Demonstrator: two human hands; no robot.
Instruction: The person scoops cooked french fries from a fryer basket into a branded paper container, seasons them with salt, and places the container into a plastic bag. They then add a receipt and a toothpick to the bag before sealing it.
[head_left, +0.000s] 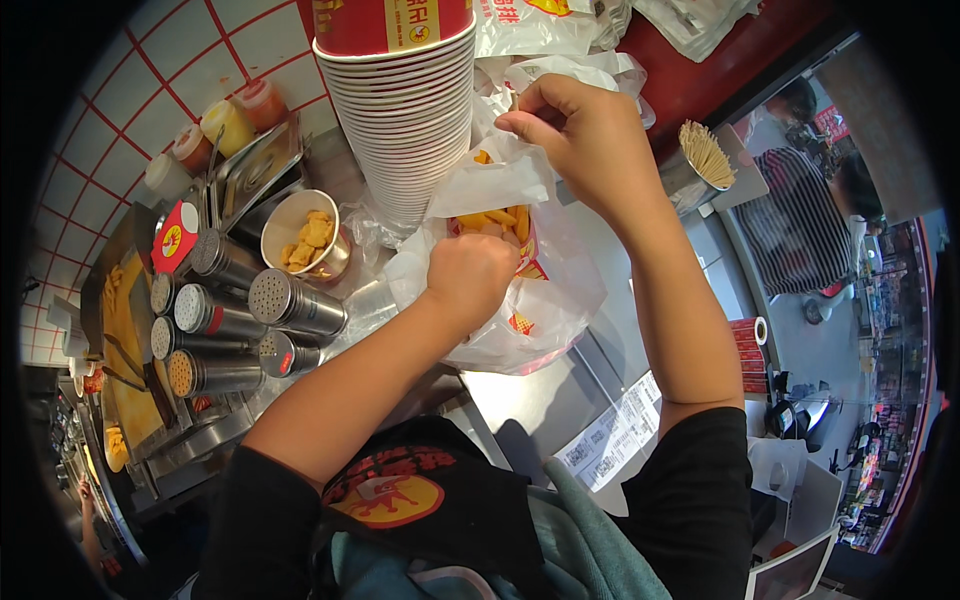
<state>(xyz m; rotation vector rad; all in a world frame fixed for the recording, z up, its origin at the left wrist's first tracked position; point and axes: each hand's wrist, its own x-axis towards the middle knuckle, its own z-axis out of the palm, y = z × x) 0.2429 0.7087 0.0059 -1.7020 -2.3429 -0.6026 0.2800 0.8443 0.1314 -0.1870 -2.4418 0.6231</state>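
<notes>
A white plastic bag (562, 300) lies spread before me, with a red carton of french fries (531, 251) inside it. My left hand (476, 274) is at the carton's near left side, its fingers curled at the fries; whether they grip anything is hidden. A white paper bag (491, 184) stands just beyond the fries, with some orange-brown food in its opening. Above its far right side, my right hand (574, 124) pinches a small, thin, light brown thing between thumb and forefinger; it looks like a wooden stick, mostly covered by the fingers.
Stacked paper buckets (412, 112) rise beyond my left hand. A paper tub of fried nuggets (306, 232) and several metal shakers (296, 300) stand on the left, near sauce bottles (225, 127). A cup of wooden sticks (697, 172) is at right. Printed receipts (611, 435) lie nearer me. People stand beyond the counter.
</notes>
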